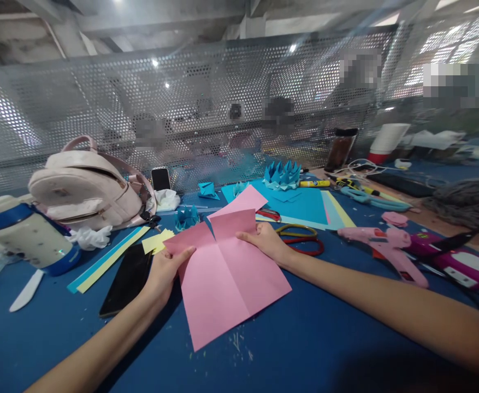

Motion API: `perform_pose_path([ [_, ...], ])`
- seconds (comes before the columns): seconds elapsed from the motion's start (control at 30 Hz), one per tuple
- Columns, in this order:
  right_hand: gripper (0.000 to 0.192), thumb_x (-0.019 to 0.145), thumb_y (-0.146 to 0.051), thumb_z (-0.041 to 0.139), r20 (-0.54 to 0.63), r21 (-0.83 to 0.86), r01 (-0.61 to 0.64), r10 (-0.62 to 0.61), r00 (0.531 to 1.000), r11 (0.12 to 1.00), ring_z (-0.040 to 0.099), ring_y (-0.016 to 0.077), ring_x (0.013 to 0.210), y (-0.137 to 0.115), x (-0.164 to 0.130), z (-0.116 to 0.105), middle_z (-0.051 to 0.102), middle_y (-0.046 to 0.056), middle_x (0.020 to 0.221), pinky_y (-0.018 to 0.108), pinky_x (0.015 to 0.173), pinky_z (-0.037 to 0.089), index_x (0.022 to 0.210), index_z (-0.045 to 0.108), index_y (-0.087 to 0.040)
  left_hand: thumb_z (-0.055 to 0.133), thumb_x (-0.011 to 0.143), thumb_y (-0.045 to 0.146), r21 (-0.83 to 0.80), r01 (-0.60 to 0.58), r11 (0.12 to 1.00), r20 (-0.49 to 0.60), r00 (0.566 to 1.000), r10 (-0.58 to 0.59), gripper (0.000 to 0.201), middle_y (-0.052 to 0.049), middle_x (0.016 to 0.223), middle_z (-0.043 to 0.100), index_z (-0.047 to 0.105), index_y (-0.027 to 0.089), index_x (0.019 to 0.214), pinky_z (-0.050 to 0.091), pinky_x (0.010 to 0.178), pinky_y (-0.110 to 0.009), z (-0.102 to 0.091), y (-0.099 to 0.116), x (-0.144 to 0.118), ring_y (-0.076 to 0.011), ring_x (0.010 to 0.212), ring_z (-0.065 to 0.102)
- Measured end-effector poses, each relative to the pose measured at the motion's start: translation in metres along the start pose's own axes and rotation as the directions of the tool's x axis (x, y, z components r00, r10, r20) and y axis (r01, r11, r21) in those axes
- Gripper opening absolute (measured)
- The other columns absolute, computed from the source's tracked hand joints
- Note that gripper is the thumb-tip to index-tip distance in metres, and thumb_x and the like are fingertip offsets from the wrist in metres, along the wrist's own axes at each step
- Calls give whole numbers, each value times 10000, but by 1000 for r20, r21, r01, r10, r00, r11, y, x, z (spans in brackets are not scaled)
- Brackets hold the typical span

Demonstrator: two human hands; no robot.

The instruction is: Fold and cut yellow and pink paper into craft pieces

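Note:
A pink sheet of paper (pixel 223 278) with a crease down its middle is held up in front of me. From its top edge a split runs partway down along the crease. My left hand (pixel 165 273) pinches the sheet's upper left part, thumb on top. On the other side of the split, my right hand (pixel 266 243) grips the upper right part the same way. Behind the sheet, another pink paper piece (pixel 241 201) shows; whether it joins the sheet I cannot tell. Close to my right hand lie scissors (pixel 305 245) with red and yellow handles.
A black phone (pixel 126 281) and paper strips (pixel 106 262) lie left, near a tumbler (pixel 30 232) and a backpack (pixel 87 188). Blue folded paper pieces (pixel 282 176) stand at the back. On the right are a pink glue gun (pixel 386 245) and a purple device (pixel 456 262).

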State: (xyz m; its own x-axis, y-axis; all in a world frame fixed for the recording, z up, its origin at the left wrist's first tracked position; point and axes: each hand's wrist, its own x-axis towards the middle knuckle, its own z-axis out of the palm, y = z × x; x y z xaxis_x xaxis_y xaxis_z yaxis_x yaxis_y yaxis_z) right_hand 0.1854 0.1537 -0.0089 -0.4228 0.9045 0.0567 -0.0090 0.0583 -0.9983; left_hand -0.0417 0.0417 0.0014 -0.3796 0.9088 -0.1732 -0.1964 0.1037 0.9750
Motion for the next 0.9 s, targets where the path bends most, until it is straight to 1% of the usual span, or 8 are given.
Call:
perform_pose_path([
  [0.17, 502, 554, -481, 847, -21, 25, 3, -3, 1000, 1000, 672, 208, 704, -2, -2, 1, 737, 86, 861, 290, 606, 510, 872, 715, -116, 911, 525, 378, -5, 34, 999, 23, 999, -34, 449, -89, 764, 764, 723, 116, 837, 540, 545, -249, -2, 2, 2, -212, 632, 710],
  [0.27, 518, 578, -510, 830, -48, 55, 9, -6, 999, 998, 681, 212, 726, -3, -3, 2, 739, 85, 901, 295, 618, 519, 906, 699, -131, 909, 537, 380, 0, 79, 997, 79, 994, -79, 442, -110, 812, 767, 736, 110, 841, 534, 525, -229, -3, 6, 4, -194, 626, 705],
  [0.37, 500, 617, -554, 797, -36, 75, -4, 7, 999, 997, 676, 202, 696, -3, -3, 1, 738, 76, 859, 286, 588, 514, 871, 690, -136, 926, 509, 336, 13, 113, 994, 120, 986, -113, 457, -127, 807, 766, 743, 96, 853, 535, 511, -235, -3, 9, 5, -199, 608, 702],
  [0.47, 483, 594, -540, 818, 8, 73, -31, 30, 1000, 997, 662, 192, 652, -2, -2, 0, 731, 71, 785, 273, 560, 500, 803, 696, -122, 932, 493, 312, 0, 96, 995, 85, 992, -96, 452, -98, 770, 764, 733, 112, 846, 542, 518, -233, -3, 8, 4, -190, 600, 697],
  [0.57, 484, 566, -509, 843, 21, 67, -39, 37, 999, 997, 652, 177, 633, 0, -1, -1, 729, 63, 773, 258, 553, 485, 811, 708, -114, 927, 500, 315, -13, 72, 997, 57, 996, -71, 410, -76, 709, 753, 716, 115, 790, 537, 511, -229, -2, 7, 1, -179, 569, 683],
  [0.7, 504, 567, -510, 841, 13, 65, -27, 27, 1000, 998, 661, 186, 662, 2, 0, -1, 730, 66, 786, 272, 587, 499, 846, 710, -111, 918, 519, 330, -16, 53, 998, 59, 997, -52, 410, -64, 674, 742, 714, 111, 800, 520, 483, -230, -2, 5, -1, -175, 533, 668],
  [0.77, 495, 569, -509, 841, 9, 65, -24, 23, 1000, 998, 662, 189, 665, 2, -1, -1, 727, 66, 775, 277, 590, 502, 830, 706, -111, 914, 529, 330, -17, 43, 999, 57, 998, -42, 418, -54, 673, 742, 717, 117, 830, 514, 482, -228, -2, 4, -1, -172, 532, 667],
  [0.9, 473, 572, -500, 844, 1, 83, -20, 20, 1000, 996, 660, 182, 654, 0, -2, 1, 726, 66, 767, 270, 583, 500, 802, 695, -115, 911, 542, 345, -13, 43, 999, 67, 997, -42, 396, -48, 650, 735, 718, 120, 806, 524, 510, -231, -2, 5, 1, -167, 531, 666],
])
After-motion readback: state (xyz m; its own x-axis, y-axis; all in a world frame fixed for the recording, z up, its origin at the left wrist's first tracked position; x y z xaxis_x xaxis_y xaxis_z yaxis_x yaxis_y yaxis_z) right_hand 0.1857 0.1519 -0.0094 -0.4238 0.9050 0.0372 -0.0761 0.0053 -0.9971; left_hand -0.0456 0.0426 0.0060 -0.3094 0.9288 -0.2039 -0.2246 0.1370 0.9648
